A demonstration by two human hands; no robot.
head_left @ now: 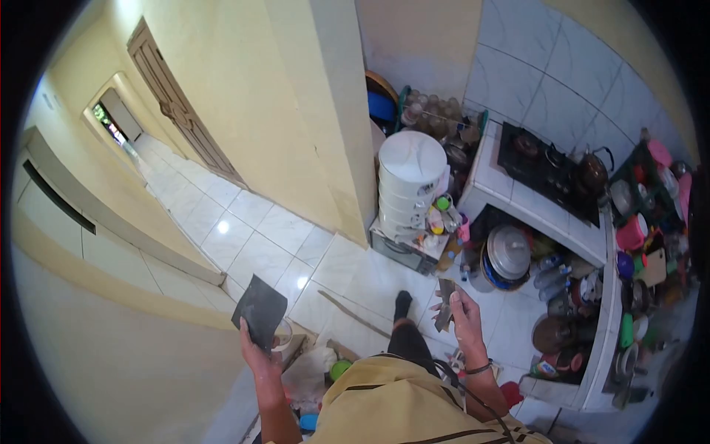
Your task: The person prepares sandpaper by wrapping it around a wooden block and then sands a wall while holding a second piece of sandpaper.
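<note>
My left hand (260, 358) grips the lower edge of a dark grey, flat sheet (262, 309), which stands up above the fingers at the lower left. Out to the right, my right hand (466, 320) is closed on a smaller, crumpled-looking dark piece (445, 305) between thumb and fingers. What the two pieces are made of cannot be told. The hands are far apart, on either side of my tan top (392, 399).
White stacked containers (413, 177) stand on a small cabinet ahead. To the right are a black stove (551, 166) on a tiled counter and a lidded pot (508, 251) below. A stick (351, 312) lies on the floor near my foot (402, 303). A hallway runs back left.
</note>
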